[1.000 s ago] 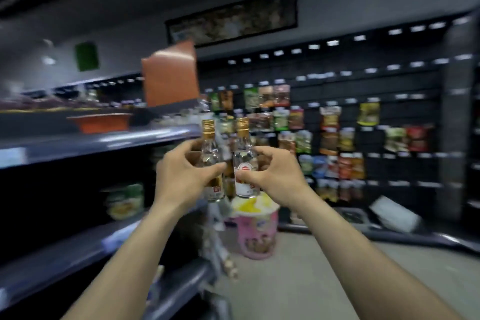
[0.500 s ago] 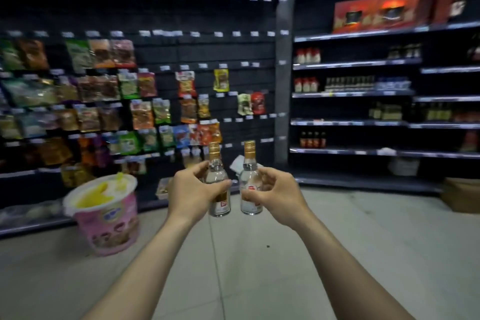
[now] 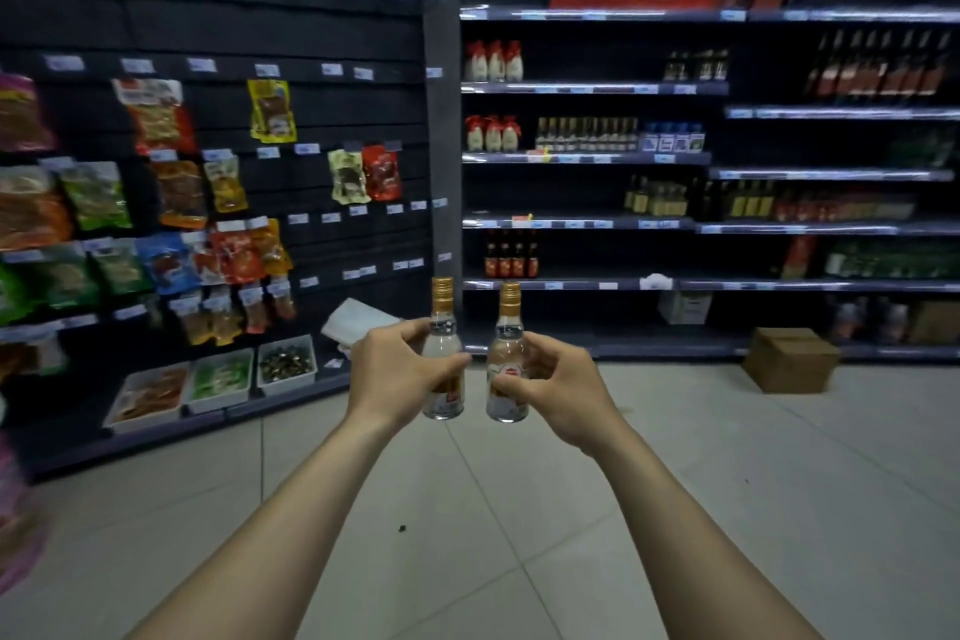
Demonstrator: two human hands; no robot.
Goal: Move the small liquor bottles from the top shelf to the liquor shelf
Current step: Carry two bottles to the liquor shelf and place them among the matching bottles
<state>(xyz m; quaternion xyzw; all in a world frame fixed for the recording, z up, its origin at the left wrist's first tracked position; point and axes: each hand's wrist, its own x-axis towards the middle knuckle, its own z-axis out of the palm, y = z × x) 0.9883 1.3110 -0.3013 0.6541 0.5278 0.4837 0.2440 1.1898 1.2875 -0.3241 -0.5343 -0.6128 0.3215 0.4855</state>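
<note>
We hold two small bottles upright in front of us, above the tiled floor (image 3: 467,509). Our left hand (image 3: 395,374) has its grip closed around the left bottle (image 3: 442,353), thumb across the front and fingers behind the glass. Our right hand (image 3: 550,387) grips the right bottle (image 3: 508,369) the same way, thumb pressing near its red label. Both bottles are clear with gold caps, standing just beside each other, apart by a narrow gap. Ahead on the right stands the liquor shelf (image 3: 582,157), its rows carrying bottles. On the left, snack packets (image 3: 271,110) hang on a dark wall. A cardboard box (image 3: 789,359) sits on the floor near the shelf.
</note>
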